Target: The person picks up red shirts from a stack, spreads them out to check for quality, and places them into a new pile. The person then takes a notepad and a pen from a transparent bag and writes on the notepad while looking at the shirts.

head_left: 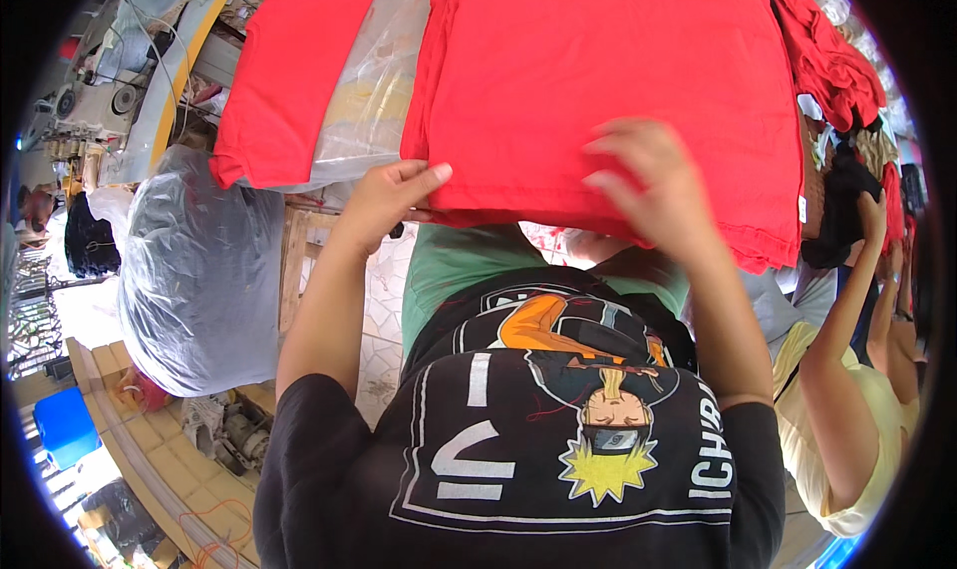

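A pile of folded red garments (618, 60) lies flat in front of me, with a small white label at its right edge. At the pile's near left corner my left hand (391, 195) pinches the red garment's edge, thumb on top and fingers going underneath. My right hand (658, 175) is over the near part of the pile, its thumb and fingers apart and blurred by motion. Nothing shows between those fingers; whether they touch the cloth I cannot tell. To the left, another folded red garment (289, 80) rests beside clear plastic sheeting (374, 80).
A big bulging plastic-wrapped bundle (204, 270) stands at my left, near sewing machines (100, 105). Lower left are a tiled ledge (150, 449) and a blue container (66, 427). Crumpled red cloth (837, 65) lies far right. Another person (842, 409) at the right handles black cloth (845, 205).
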Available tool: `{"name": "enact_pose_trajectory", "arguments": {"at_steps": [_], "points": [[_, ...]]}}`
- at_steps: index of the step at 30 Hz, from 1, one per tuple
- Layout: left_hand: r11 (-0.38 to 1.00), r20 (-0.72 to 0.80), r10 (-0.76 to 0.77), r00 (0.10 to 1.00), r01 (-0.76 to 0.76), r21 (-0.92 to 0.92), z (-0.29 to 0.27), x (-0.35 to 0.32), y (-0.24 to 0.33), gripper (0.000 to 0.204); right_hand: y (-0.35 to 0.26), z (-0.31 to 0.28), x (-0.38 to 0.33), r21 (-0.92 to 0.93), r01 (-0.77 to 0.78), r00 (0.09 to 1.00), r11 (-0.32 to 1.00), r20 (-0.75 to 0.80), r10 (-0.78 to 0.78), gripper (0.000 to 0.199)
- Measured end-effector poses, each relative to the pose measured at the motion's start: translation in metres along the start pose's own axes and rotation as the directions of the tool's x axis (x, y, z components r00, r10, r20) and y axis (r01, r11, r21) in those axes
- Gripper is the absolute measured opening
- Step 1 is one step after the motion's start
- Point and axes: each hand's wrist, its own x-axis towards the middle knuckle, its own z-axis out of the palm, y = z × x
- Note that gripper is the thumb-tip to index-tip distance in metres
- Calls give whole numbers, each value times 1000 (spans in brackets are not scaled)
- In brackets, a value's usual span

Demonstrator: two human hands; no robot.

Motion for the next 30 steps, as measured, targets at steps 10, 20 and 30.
{"name": "enact_pose_trajectory", "arguments": {"at_steps": [10, 20, 30], "points": [[842, -90, 428, 899, -433, -321, 30, -13, 3, 24, -5, 61, 16, 464, -316, 947, 828, 209, 244, 21], [498, -66, 849, 524, -751, 434, 85, 32, 9, 45, 5, 49, 18, 815, -518, 820, 261, 386, 423, 17], [522, -105, 845, 524, -769, 370, 92, 53, 18, 17, 19, 59, 10, 775, -522, 829, 356, 362, 425, 25]]}}
